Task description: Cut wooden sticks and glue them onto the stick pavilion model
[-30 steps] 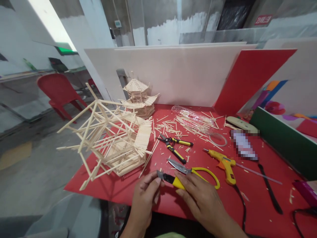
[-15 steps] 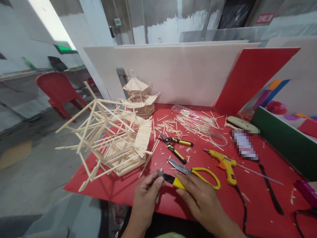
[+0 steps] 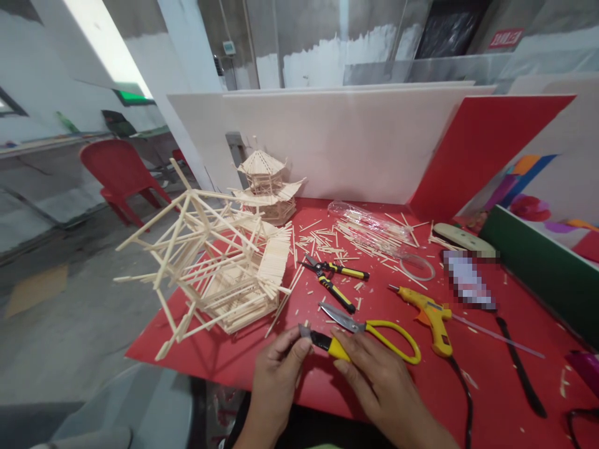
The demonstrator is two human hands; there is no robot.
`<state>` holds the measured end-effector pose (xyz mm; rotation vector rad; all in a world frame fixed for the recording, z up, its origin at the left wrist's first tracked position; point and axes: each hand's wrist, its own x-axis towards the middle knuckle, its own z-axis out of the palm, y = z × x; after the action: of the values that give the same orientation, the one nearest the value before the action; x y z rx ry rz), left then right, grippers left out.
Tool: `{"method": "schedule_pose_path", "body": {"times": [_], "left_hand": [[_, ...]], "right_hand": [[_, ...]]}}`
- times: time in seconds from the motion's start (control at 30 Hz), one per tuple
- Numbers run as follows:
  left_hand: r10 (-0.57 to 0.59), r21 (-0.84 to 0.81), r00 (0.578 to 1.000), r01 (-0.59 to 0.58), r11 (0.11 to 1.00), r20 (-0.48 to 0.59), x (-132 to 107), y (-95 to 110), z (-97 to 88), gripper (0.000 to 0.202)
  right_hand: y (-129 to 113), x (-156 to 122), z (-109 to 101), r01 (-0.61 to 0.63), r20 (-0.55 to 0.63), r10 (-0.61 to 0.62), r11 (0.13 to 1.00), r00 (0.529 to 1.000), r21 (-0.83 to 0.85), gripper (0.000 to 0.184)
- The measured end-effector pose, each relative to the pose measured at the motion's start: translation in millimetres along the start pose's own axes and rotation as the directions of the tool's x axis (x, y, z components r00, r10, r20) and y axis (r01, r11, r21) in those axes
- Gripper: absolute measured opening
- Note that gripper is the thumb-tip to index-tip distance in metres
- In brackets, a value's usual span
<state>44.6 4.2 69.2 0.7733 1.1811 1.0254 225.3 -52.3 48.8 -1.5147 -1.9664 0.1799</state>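
Note:
My right hand (image 3: pixel 381 377) is closed around the yellow handle of a utility knife (image 3: pixel 337 350), whose grey blade points left. Between the thumb and fingers of my left hand (image 3: pixel 276 377) is a thin wooden stick (image 3: pixel 306 323), mostly hidden by the fingers. The blade lies against the stick, close to my left thumb. Just behind my right hand are yellow-handled scissors (image 3: pixel 395 337). Farther back lie black-and-yellow pruning shears (image 3: pixel 334 290), with their handles spread.
An unfinished wooden-stick frame (image 3: pixel 201 262) overhangs the table's left edge. Behind it stands a small stick pagoda (image 3: pixel 262 187). Loose sticks (image 3: pixel 369 234) lie at the back. A yellow glue gun (image 3: pixel 433 318) with its cord is on the right, near a green board (image 3: pixel 538 274).
The view has shifted slightly, so the scene sits a little farther right and lower. Both hands keep nearly the same hold, with the blade still at the stick.

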Motion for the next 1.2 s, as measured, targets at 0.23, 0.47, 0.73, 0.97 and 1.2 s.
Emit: {"method": "schedule_pose_path", "body": {"times": [0.23,0.47,0.73,0.97,1.2], "left_hand": [[0.002,-0.026,1.0,-0.003,1.0,-0.028,0,0,0.1,0.041],[0.055,0.007,0.998,-0.055,0.998,-0.037,1,-2,-3.0,0.04],[0.095,0.077,0.995,-0.093,0.993,-0.026,2,0,-5.2,0.041],[0.116,0.061,0.992,-0.113,0.992,-0.045,5,-5,-7.6,0.036],[0.118,0.031,0.992,-0.117,0.993,-0.049,7,-11,-12.3,0.034]], "right_hand": [[-3,3,-1,0.014,-0.022,-0.015,1.0,1.0,-0.022,0.039],[-4,2,1,-0.003,-0.031,0.003,1.0,1.0,-0.01,0.039],[-5,4,4,-0.01,-0.026,0.01,1.0,1.0,0.015,0.038],[-6,6,5,-0.011,-0.018,0.012,1.0,1.0,0.028,0.039],[-7,6,7,-0.004,0.004,0.004,1.0,1.0,0.028,0.04]]}}
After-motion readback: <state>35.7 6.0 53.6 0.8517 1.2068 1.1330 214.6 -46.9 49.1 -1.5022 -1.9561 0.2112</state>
